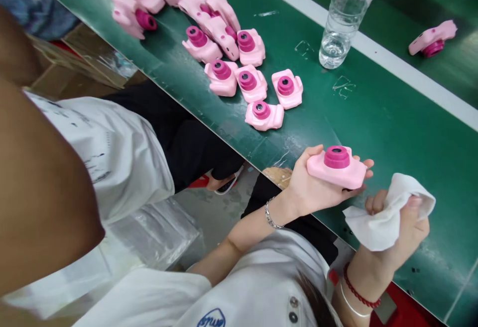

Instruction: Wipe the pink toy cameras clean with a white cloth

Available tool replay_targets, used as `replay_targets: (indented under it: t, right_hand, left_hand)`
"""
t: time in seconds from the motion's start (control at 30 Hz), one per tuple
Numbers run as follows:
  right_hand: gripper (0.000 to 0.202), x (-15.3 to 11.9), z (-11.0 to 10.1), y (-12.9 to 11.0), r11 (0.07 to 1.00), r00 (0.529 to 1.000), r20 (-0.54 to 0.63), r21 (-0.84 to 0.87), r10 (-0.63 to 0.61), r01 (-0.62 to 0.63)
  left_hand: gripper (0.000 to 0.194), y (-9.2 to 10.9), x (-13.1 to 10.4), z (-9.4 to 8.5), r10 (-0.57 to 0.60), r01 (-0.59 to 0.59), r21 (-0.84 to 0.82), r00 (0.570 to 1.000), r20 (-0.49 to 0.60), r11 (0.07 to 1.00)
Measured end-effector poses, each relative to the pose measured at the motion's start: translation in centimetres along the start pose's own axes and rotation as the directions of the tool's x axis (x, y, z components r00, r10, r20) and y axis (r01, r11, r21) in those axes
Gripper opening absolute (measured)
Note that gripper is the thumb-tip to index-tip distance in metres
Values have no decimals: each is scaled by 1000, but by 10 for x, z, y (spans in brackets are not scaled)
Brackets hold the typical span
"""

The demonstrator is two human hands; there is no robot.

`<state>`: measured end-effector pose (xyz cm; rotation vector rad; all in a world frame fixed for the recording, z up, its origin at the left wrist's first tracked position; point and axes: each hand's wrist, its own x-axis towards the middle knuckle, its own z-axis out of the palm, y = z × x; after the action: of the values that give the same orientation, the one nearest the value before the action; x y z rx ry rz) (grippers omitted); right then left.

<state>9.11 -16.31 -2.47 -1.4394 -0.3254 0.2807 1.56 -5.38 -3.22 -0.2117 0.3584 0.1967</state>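
Even, fairly bright light leaves pale glare on the green counter (377, 123) and glints in the clear bottle (345, 18), while distortion bows the counter's edge and the leftmost arm (41, 182) looks soft

A long green surface (358, 123) runs diagonally across the room, divided lengthwise by a pale strip (411, 74). Light gleams softly on its scuffed top. Beside and below its near edge show grey floor (220, 213), brown cardboard (56, 79) and clear plastic sheeting (164, 232).

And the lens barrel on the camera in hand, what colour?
Deep pink lens barrel, on a paler pink camera; head view.
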Motion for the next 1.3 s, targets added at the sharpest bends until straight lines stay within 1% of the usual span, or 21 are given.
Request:
replay_targets:
  t: [0.07, 0.13, 0.2, 0.3, 0.37, 0.47, 0.53, 0.6, 0.67, 0.7, 0.73, 0.8, 0.87, 0.9, 0.93, 1.0, 1.07, 1.1, 1.17, 1.23, 1.3]
  right_hand:
    - [32, -9, 4, -2, 981, 991, 72, -147, -116, 125]
    - [24, -12, 9, -1, 911, 958, 161, -305, -237, 277]
    - [23, -7, 14, 1, 851, 945, 180, -413, -274, 326]
    - [32, 7, 14, 2, 894, 990, 49, -425, -131, 139]
    - [36, 18, 7, 2, 967, 998, 3, -245, 69, -67]
    - [44, 35, -11, 3, 945, 943, 134, 75, 305, -317]
    - [53, 44, -21, 5, 904, 899, 236, 134, 368, -405]
    - [60, 49, -27, 5, 891, 874, 293, 122, 388, -437]
    - [62, 47, -26, 3, 899, 873, 301, 97, 382, -427]
    - [60, 44, -23, 1, 909, 884, 282, 77, 374, -409]
    - [55, 39, -20, -1, 923, 900, 243, 41, 362, -382]
    - [43, 29, -13, -5, 950, 932, 187, -88, 311, -300]
    - [32, 19, -7, -6, 958, 955, 239, -265, 176, -110]
    - [27, 14, -4, -5, 939, 955, 291, -342, 63, 42]
    - [20, 10, -2, -3, 892, 937, 342, -398, -72, 214]
    - [13, 3, -2, 2, 738, 840, 437, -440, -321, 511]
    - [24, -4, -6, 8, 659, 754, 507, -401, -418, 636]
    - [24, -6, -9, 11, 672, 747, 519, -378, -416, 637]
    - [15, -9, -16, 18, 748, 813, 434, -367, -389, 553]
    - [24, -9, -19, 24, 808, 897, 204, -391, -392, 441]
    - [35, -7, -16, 27, 805, 890, 19, -419, -455, 421]
  left_hand:
    - [39, -2, 3, -3, -37, 37, 6, 999, 24, 999]
    - [35, -3, 4, -7, -66, 66, 21, 997, 36, 998]
    - [30, -2, 4, -10, -82, 81, 38, 996, 22, 996]
    - [31, -1, 2, -14, -58, 56, 88, 998, 23, 995]
    - [41, -1, 1, -16, -32, 19, 193, 997, 67, 981]
    - [64, -3, -2, -22, 28, -100, 455, 986, 162, 885]
    - [73, -3, -4, -28, 80, -233, 681, 965, 249, 695]
    - [85, -3, -6, -34, 138, -408, 844, 913, 385, 348]
    - [97, -2, -8, -38, 158, -536, 844, 831, 533, -24]
    - [101, -1, -8, -40, 150, -569, 806, 793, 590, -162]
    - [103, 0, -7, -41, 136, -586, 768, 765, 630, -260]
    - [107, 2, -6, -41, 100, -598, 711, 735, 670, -370]
    - [110, 4, -4, -41, 68, -599, 671, 721, 689, -437]
    - [110, 5, -3, -40, 61, -596, 657, 718, 693, -461]
    - [108, 5, -2, -40, 62, -589, 651, 717, 694, -478]
    - [101, 7, 0, -39, 112, -572, 669, 714, 691, -475]
    - [98, 8, 2, -37, 199, -559, 711, 709, 676, -426]
    - [101, 9, 2, -35, 249, -546, 743, 714, 654, -386]
    - [110, 10, 1, -29, 340, -488, 840, 768, 542, -236]
    - [112, 8, -1, -21, 375, -359, 932, 870, 320, 39]
    - [95, 4, -2, -12, 349, -219, 917, 932, 96, 333]
